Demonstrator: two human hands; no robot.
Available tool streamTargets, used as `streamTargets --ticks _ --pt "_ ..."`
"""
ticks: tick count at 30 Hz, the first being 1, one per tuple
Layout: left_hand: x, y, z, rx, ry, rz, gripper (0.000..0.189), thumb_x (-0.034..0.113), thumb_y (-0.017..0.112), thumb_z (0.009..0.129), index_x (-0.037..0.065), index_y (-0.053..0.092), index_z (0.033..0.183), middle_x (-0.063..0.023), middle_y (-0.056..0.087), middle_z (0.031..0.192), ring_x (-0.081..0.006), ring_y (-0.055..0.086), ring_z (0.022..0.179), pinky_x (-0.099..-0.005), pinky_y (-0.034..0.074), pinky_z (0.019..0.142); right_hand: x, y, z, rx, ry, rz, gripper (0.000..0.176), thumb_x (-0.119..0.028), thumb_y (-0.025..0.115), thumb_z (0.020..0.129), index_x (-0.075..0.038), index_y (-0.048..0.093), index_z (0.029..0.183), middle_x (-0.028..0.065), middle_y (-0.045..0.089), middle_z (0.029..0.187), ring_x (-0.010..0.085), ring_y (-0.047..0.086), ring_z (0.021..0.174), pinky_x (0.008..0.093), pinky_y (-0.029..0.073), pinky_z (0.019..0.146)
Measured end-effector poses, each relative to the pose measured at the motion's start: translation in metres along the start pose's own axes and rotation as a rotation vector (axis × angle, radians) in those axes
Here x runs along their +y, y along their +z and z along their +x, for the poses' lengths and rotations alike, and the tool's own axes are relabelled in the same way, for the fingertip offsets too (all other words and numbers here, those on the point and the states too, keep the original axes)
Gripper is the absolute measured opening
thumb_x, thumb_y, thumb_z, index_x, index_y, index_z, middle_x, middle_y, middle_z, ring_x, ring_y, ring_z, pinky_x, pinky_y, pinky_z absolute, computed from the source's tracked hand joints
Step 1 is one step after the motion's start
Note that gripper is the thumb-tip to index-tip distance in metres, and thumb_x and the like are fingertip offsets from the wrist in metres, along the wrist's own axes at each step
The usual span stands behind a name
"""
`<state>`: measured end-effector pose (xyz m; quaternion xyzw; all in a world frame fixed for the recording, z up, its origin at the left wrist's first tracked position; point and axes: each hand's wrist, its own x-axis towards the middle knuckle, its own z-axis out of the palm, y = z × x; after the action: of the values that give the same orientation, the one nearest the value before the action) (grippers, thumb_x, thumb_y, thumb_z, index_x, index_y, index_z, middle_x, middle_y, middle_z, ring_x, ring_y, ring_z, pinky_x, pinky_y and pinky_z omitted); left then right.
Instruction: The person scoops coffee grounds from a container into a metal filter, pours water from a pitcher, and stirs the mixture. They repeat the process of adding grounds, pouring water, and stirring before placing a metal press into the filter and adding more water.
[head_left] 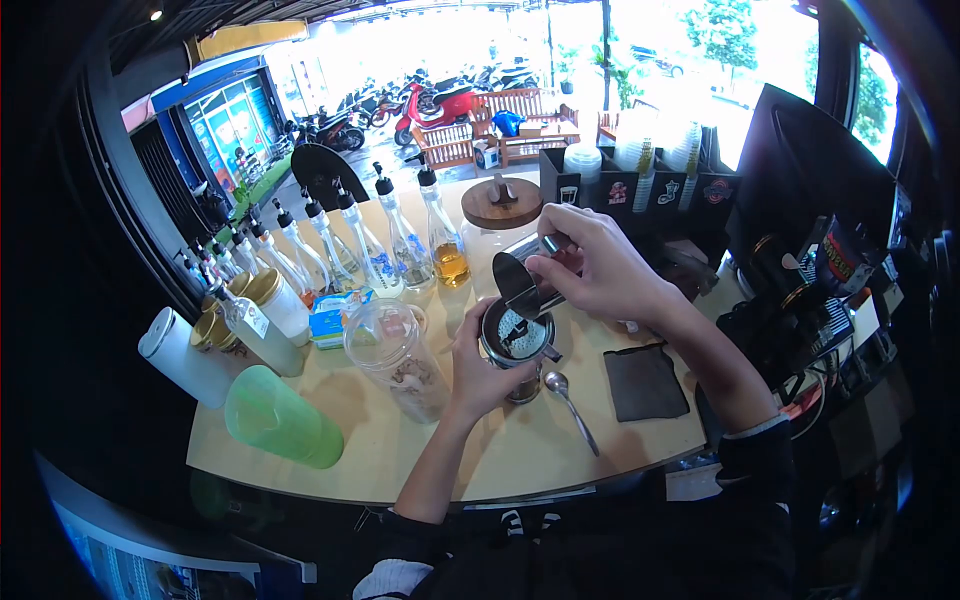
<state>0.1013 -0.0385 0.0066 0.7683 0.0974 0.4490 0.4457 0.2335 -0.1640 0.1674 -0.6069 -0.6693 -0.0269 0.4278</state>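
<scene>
My right hand (598,262) grips a shiny metal pitcher (520,284) by its handle side and holds it tilted, mouth down to the left. Directly below is a round, metal-rimmed cup (523,338) with a pale, speckled surface and a dark patch inside. My left hand (484,365) is wrapped around that cup's left side. A clear base or glass (523,392) shows partly beneath it. Just right of the cup lies a metal spoon (572,412). A tall clear plastic container (398,365) with brownish contents stands left of my left hand.
Several pump-topped bottles (447,238) line the table's far left side. A green pitcher (282,418) stands front left, near a blue-and-white packet (338,318). To the right lies a dark folded cloth (645,383). Behind are a wooden-lidded jar (502,205) and a black cup organizer (640,190).
</scene>
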Motion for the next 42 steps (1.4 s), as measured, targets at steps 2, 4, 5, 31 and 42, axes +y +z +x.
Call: streamTargets --ticks 2,4,5,31,42 --pt "-0.001 0.001 0.0 0.013 -0.011 0.003 0.085 0.021 0.087 0.054 0.003 0.047 0.126 -0.0132 0.06 0.113 -0.0241 0.06 0.106 -0.0361 0.046 0.094 0.002 0.001 0.0 -0.006 -0.02 -0.022 0.025 -0.012 0.067 0.082 0.002 0.048 0.089 0.013 0.053 0.073 0.0243 0.059 0.064 0.035 0.047 0.061" --pt "0.001 0.001 -0.001 0.01 -0.02 -0.005 0.085 0.021 0.087 0.054 0.003 0.047 0.126 -0.0133 0.06 0.113 -0.0241 0.06 0.106 -0.0361 0.046 0.094 0.0 -0.001 0.0 -0.022 -0.02 -0.053 0.025 -0.012 0.067 0.082 0.001 0.048 0.09 0.0128 0.053 0.073 0.0243 0.059 0.064 0.0353 0.047 0.062" --pt "0.002 0.001 -0.001 0.008 -0.029 -0.014 0.085 0.021 0.087 0.054 0.003 0.047 0.126 -0.0133 0.059 0.113 -0.0241 0.06 0.106 -0.0362 0.046 0.094 -0.001 -0.001 0.001 -0.038 -0.019 -0.084 0.025 -0.012 0.067 0.081 0.001 0.048 0.09 0.0126 0.053 0.073 0.0242 0.058 0.063 0.0356 0.046 0.062" --pt "0.024 -0.008 0.004 -0.004 0.096 0.227 0.084 0.023 0.086 0.057 0.011 0.047 0.13 -0.0069 0.062 0.119 -0.026 0.051 0.116 -0.0423 0.025 0.107 -0.004 -0.009 -0.012 0.046 -0.013 0.017 0.024 -0.009 0.067 0.081 0.002 0.047 0.086 0.0148 0.053 0.076 0.0234 0.059 0.062 0.0345 0.048 0.058" --pt "0.032 -0.008 0.005 -0.01 0.124 0.285 0.08 0.026 0.085 0.058 0.011 0.05 0.128 -0.0065 0.063 0.116 -0.0228 0.055 0.113 -0.0425 0.025 0.106 -0.003 -0.01 -0.012 0.049 -0.016 -0.02 0.024 -0.009 0.066 0.082 0.003 0.046 0.086 0.0142 0.053 0.076 0.0242 0.059 0.063 0.0351 0.048 0.06"
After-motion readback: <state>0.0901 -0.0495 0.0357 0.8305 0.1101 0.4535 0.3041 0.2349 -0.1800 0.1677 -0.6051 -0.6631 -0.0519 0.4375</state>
